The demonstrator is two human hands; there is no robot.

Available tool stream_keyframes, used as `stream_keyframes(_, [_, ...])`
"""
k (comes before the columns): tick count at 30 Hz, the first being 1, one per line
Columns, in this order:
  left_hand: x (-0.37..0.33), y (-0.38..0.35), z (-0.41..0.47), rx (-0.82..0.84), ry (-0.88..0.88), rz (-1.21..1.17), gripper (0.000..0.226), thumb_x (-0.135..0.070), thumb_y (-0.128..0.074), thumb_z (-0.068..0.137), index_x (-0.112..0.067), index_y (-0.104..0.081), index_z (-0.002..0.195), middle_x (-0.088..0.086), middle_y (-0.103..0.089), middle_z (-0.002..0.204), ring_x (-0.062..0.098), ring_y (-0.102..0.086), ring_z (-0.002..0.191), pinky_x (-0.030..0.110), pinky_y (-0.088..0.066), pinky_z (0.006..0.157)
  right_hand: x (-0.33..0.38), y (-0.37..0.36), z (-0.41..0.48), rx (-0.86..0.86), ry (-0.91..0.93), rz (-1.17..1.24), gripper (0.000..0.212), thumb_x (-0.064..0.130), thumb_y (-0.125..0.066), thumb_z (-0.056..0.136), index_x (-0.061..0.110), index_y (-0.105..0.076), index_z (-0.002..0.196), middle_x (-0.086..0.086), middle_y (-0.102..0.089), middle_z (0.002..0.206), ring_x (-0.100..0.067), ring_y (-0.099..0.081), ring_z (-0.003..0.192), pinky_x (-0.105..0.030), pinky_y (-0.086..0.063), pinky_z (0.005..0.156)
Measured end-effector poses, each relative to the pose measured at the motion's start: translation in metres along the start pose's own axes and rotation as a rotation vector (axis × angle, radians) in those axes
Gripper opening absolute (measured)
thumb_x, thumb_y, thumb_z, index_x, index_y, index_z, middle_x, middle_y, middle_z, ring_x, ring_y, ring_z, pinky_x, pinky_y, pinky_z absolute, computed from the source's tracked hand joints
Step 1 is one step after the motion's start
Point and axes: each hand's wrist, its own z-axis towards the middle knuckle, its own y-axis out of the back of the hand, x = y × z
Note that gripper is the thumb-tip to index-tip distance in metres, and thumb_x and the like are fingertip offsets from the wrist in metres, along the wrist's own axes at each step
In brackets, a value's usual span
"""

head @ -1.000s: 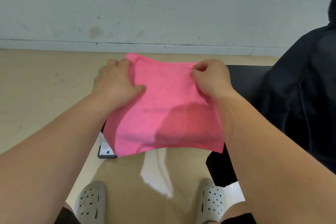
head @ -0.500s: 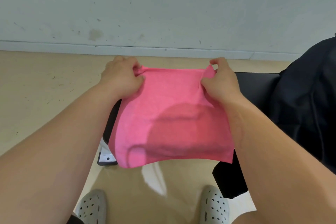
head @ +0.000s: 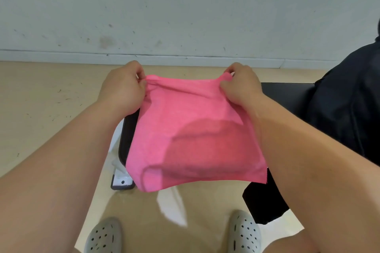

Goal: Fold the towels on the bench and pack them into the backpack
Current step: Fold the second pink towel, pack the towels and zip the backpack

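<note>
A pink towel point(head: 193, 133) hangs in the middle of the head view, doubled over so that two layers show at its lower edge. My left hand point(head: 123, 86) pinches its top left corner. My right hand point(head: 240, 86) pinches the top right corner. The cloth is stretched between both hands and droops over the black bench point(head: 287, 94), hiding most of the seat. The dark backpack point(head: 347, 109) stands on the bench at the right.
A pale wall point(head: 185, 6) with a skirting board runs behind the bench. The beige floor point(head: 41, 109) spreads to the left. A metal bench foot point(head: 122, 181) sits on the floor below the towel. My two grey clogs point(head: 102, 236) stand at the bottom.
Both hands have lifted the towel's top edge up and away from me. My grip has shifted from flat holds to pinches at the two top corners.
</note>
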Motion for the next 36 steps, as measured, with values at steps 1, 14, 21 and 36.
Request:
stream_keyframes(1, [0.001,0.000,0.000,0.021,-0.001,-0.021,0.005,-0.015,-0.057,0.094,-0.020,-0.059,0.096,0.003,-0.064,0.093,0.027,-0.055,0.086,0.033,-0.039,0.069,-0.001,-0.001,0.002,0.052,-0.013,-0.105,0.035,0.025,-0.050,0.091,0.023,-0.061,0.124,-0.006,-0.056,0.124,-0.029,-0.052,0.115,-0.037,-0.044,0.091])
stream_keyframes(14, [0.010,-0.003,-0.004,0.075,-0.042,0.120,0.012,-0.020,-0.057,0.094,-0.016,-0.067,0.091,0.004,-0.065,0.088,0.026,-0.053,0.083,0.032,-0.036,0.068,0.002,0.018,0.011,0.214,0.225,-0.274,0.025,0.012,-0.068,0.072,0.029,-0.050,0.069,0.006,-0.059,0.087,-0.023,-0.057,0.088,-0.031,-0.043,0.071])
stream_keyframes(21, [-0.013,0.016,-0.022,-0.028,-0.021,-0.189,0.008,-0.016,-0.069,0.086,-0.019,-0.076,0.088,-0.005,-0.070,0.074,0.017,-0.064,0.073,0.026,-0.045,0.067,-0.015,0.028,-0.017,0.060,0.257,-0.103,0.014,0.011,-0.064,0.078,0.015,-0.051,0.077,0.003,-0.052,0.071,-0.025,-0.049,0.074,-0.034,-0.033,0.061])
stream_keyframes(36, [-0.046,0.107,-0.133,-0.114,0.031,-0.855,0.022,-0.010,-0.059,0.076,-0.023,-0.046,0.064,0.010,-0.039,0.067,0.022,-0.033,0.065,0.035,-0.024,0.059,0.002,0.154,-0.177,0.117,0.269,0.825,0.029,-0.004,-0.065,0.089,0.022,-0.074,0.083,0.006,-0.067,0.079,-0.011,-0.055,0.075,-0.029,-0.043,0.072])
